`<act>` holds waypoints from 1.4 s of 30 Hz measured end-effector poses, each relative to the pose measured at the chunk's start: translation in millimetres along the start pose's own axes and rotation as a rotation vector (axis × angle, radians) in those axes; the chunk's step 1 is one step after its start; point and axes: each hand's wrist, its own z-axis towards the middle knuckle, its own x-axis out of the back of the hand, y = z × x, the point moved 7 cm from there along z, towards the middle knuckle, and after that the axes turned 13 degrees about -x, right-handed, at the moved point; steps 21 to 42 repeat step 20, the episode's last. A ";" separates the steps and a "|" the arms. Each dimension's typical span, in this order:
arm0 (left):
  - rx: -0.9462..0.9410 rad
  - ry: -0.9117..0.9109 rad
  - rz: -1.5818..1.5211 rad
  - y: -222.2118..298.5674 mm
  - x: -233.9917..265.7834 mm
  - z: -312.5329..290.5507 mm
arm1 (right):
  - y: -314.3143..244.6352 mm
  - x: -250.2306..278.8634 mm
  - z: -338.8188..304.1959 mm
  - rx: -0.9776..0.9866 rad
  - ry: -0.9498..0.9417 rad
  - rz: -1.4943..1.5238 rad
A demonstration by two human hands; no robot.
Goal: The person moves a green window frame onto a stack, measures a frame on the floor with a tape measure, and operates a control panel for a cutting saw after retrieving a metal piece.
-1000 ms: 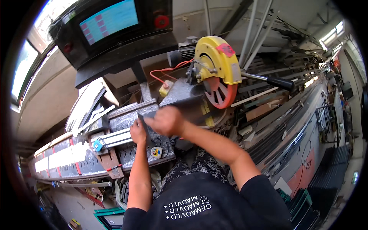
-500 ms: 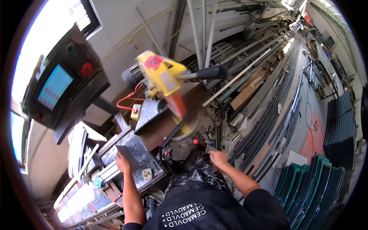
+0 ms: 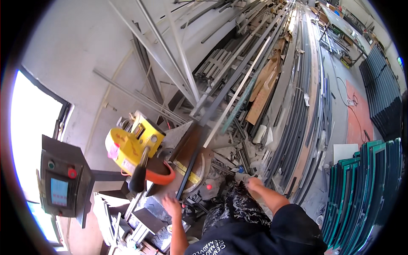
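Observation:
A yellow cutting saw (image 3: 127, 148) with a black handle (image 3: 138, 178) and an orange-red guard stands to the left of my body. Across its round table (image 3: 203, 170) lies a long dark metal profile (image 3: 191, 170), its near end beside my left hand. My left hand (image 3: 172, 207) reaches over the bench with its fingers apart and nothing in them. At my right side, my right hand (image 3: 255, 183) has its fingers curled near my patterned trousers. Something pale sits by its fingertips, too small to name.
A control box (image 3: 66, 178) with a screen and red button stands at the left. Long metal profiles (image 3: 297, 110) stretch away at the right. Green-edged dark frames (image 3: 361, 182) stack at the far right. A dark plate (image 3: 149, 220) lies on the bench.
My view has swung to the right. My left hand has left the dark plate on the bench and moved toward the saw table. The right hand stays low at my side.

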 end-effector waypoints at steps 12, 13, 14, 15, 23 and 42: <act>-0.065 -0.349 0.196 30.6 -76.1 32.8 | 52.6 -27.7 -16.4 -0.209 -0.007 0.334; -0.073 -0.347 0.163 24.3 -75.9 32.0 | 54.4 -32.4 -24.5 -0.215 0.000 0.340; -0.079 -0.342 0.161 19.7 -74.8 32.4 | 48.5 -36.3 -41.0 -0.232 -0.087 0.372; -0.077 -0.363 0.144 16.2 -75.2 32.9 | 44.4 -40.3 -55.4 -0.254 -0.171 0.409; 0.003 -0.376 0.152 -15.4 -59.4 22.6 | 43.5 -73.2 -87.3 -0.227 -0.004 0.263; 0.003 -0.376 0.152 -15.4 -59.4 22.6 | 43.5 -73.2 -87.3 -0.227 -0.004 0.263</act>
